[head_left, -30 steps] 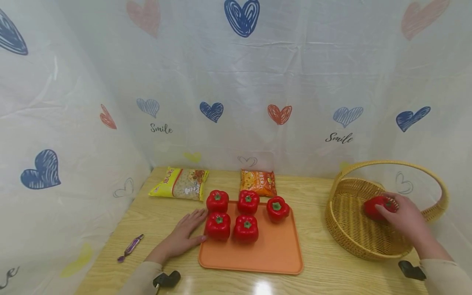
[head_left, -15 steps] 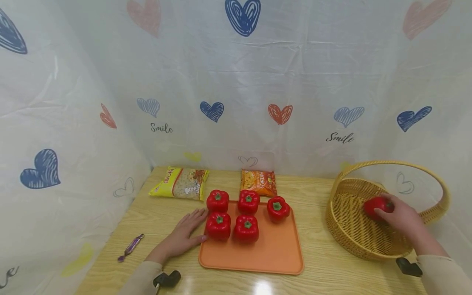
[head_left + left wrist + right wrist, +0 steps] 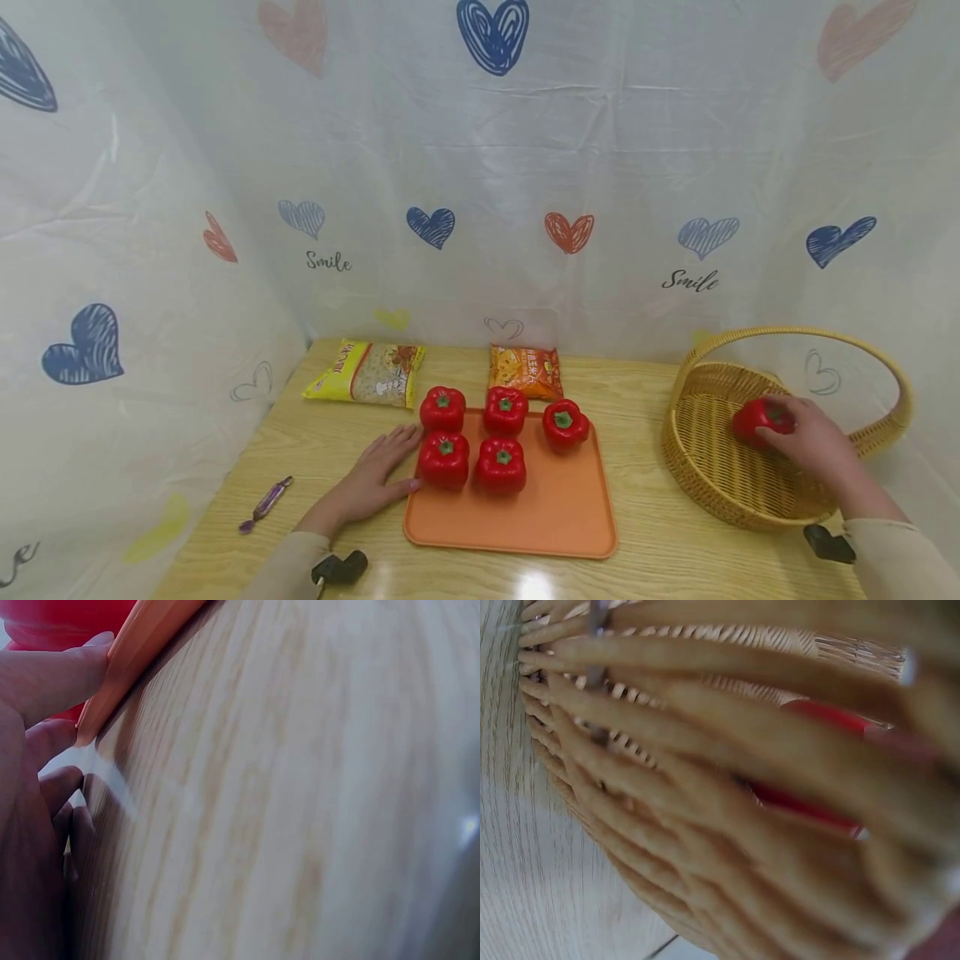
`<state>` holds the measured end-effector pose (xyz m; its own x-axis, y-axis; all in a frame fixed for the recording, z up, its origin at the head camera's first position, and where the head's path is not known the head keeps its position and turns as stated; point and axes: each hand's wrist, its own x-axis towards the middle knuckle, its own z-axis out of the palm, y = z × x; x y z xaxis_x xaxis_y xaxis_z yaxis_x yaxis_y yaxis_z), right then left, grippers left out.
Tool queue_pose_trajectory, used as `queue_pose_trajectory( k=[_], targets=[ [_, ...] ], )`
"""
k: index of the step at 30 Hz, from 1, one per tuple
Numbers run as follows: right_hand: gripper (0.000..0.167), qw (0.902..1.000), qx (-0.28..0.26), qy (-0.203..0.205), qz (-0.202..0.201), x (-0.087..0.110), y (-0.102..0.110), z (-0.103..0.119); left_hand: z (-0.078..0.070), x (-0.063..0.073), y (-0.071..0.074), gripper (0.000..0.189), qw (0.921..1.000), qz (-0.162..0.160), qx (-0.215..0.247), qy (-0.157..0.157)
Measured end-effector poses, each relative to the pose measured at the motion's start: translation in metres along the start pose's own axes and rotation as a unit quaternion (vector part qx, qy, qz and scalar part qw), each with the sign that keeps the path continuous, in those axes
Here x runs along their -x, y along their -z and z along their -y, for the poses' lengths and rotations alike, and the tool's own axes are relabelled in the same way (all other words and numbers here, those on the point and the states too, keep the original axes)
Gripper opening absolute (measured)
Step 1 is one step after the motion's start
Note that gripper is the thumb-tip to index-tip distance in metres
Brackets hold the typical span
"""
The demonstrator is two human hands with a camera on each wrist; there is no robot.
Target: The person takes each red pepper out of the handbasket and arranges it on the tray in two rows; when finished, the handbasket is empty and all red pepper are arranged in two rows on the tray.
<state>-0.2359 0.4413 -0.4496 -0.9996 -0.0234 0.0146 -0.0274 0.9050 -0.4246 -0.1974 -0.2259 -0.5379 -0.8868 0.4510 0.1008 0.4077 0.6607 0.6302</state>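
Observation:
Inside the wicker basket (image 3: pixel 678 467) on the right, my right hand (image 3: pixel 813 450) grips a red bell pepper (image 3: pixel 752 422) with thumb and fingers. The right wrist view looks through the basket's weave (image 3: pixel 667 817), where bits of the red pepper (image 3: pixel 810 806) show; the fingers are mostly hidden. My left hand (image 3: pixel 371 479) lies flat, fingers spread, at the left edge of the orange tray (image 3: pixel 517 529). In the left wrist view its thumb touches the tray's rim (image 3: pixel 124 679). Several red bell peppers (image 3: pixel 501 465) stand on the tray's left and back parts, green stems up.
Behind the tray lie a yellow food packet (image 3: pixel 367 372) and an orange packet (image 3: pixel 525 371). A purple wrapped candy (image 3: pixel 266 505) is on the table to the left. The basket's tall handle (image 3: pixel 795 331) arches over its opening. A heart-printed curtain closes off the back.
My right hand and the bell pepper in it have shifted slightly left within the basket. The left hand and the peppers on the tray stay where they were.

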Motion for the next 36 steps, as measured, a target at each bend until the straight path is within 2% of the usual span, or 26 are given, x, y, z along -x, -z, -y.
queue_pose_trajectory(
  k=[7,12,19,29,36],
  targets=[
    [0.071,0.9993,0.022,0.029,-0.003,-0.001,-0.001,0.003,-0.001,0.000,0.001,0.077,1.0000,0.001,0.002,0.001],
    [0.073,0.9991,0.030,0.029,0.003,0.000,-0.001,0.007,-0.002,0.000,0.001,0.077,1.0000,0.001,0.001,0.001],
    [0.076,0.9995,0.012,0.028,0.006,0.001,-0.007,0.008,-0.002,0.001,0.001,0.077,1.0000,0.001,0.003,-0.001],
    [0.072,0.9990,0.012,0.044,-0.006,0.002,-0.013,0.007,-0.001,0.000,0.001,0.077,1.0000,0.001,0.001,-0.002],
    [0.075,0.9991,0.010,0.041,0.000,0.001,-0.014,0.009,-0.001,0.001,0.001,0.076,1.0000,0.001,0.003,0.000]
  ],
)
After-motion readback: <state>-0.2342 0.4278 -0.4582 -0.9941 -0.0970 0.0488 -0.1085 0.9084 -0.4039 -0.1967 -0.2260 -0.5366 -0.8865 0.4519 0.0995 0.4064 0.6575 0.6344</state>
